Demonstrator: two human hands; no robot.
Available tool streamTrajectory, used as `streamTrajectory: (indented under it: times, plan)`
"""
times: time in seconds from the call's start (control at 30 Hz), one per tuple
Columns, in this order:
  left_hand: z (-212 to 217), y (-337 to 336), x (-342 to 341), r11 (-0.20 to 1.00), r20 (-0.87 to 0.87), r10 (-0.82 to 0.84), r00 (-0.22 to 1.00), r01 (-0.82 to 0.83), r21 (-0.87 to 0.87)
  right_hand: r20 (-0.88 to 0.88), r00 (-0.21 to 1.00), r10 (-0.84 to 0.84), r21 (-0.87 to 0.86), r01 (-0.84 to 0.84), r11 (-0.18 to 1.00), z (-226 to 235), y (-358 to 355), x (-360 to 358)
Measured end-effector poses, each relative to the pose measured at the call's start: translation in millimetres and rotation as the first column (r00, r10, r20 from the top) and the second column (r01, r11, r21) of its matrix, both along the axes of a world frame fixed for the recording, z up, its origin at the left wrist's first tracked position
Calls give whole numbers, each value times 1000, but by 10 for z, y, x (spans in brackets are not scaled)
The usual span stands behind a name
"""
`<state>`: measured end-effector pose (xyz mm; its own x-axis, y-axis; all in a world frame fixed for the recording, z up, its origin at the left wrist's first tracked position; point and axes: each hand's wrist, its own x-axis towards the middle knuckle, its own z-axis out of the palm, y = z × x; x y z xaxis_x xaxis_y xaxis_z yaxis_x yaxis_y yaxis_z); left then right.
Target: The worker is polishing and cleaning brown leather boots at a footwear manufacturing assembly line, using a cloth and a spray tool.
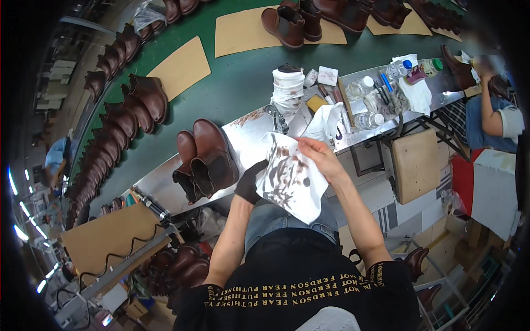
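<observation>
A shoe workshop is seen, with a green conveyor of brown boots beyond a metal bench (165, 182). A stained white cloth (292, 179) is held spread above the lap: the gloved left hand (249, 182) pinches its nine o'clock edge, the bare right hand (323, 157) its top corner, exposing cleaner patches. A pair of brown boots (205, 160) stands at nine o'clock.

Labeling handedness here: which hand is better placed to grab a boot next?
Probably left. The gloved left hand holds the stained white cloth right beside the brown boots; the bare right hand is across the cloth, farther away.
</observation>
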<state>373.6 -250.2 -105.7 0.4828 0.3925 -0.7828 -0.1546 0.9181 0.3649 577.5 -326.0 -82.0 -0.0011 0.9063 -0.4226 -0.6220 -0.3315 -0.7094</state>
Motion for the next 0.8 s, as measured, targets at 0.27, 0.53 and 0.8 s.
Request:
streamTrajectory:
  times: [0.27, 0.53, 0.8]
  plan:
    - [1199, 374, -331, 843, -87, 313, 946, -234, 484, 840, 526, 129, -130, -35, 991, -642, 525, -294]
    - [884, 703, 110, 237, -342, 409, 846, 263, 935, 879, 451, -157, 41, 256, 966, -636, 319, -54]
    - [-1174, 619, 447, 913, 152, 363, 920, -383, 142, 854, 445, -270, 128, 322, 938, 154, -162, 215]
